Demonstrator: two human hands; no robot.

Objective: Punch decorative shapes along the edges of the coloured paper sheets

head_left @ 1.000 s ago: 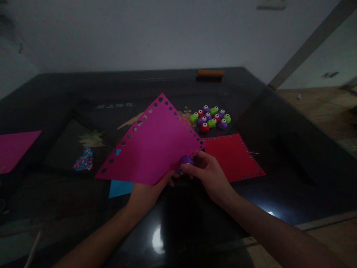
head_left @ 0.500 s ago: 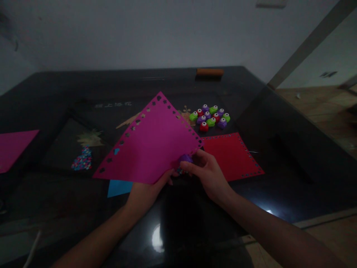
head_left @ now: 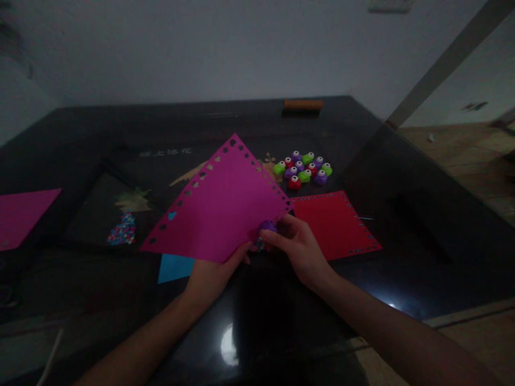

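My left hand [head_left: 215,273] grips a magenta sheet of paper [head_left: 225,209] by its near edge, the thumb on top and the other fingers mostly hidden beneath. Shaped holes run along the sheet's two far edges. My right hand [head_left: 300,246] is closed around a purple craft punch [head_left: 269,226], which sits at the sheet's near right edge. Small paper cut-outs [head_left: 261,245] show just below the punch, between the hands. Part of a blue sheet [head_left: 175,268] shows under the magenta one.
Several green, red and purple craft punches [head_left: 304,168] stand grouped beyond my right hand. A red sheet with punched edges [head_left: 330,225] lies right. Left are a pile of cut-outs [head_left: 123,230] and another magenta sheet [head_left: 24,217]. A brown roll [head_left: 303,105] lies at the back.
The magenta sheet's left corner has shifted slightly to the right and up in view. Both hands keep nearly the same place and hold the same things.
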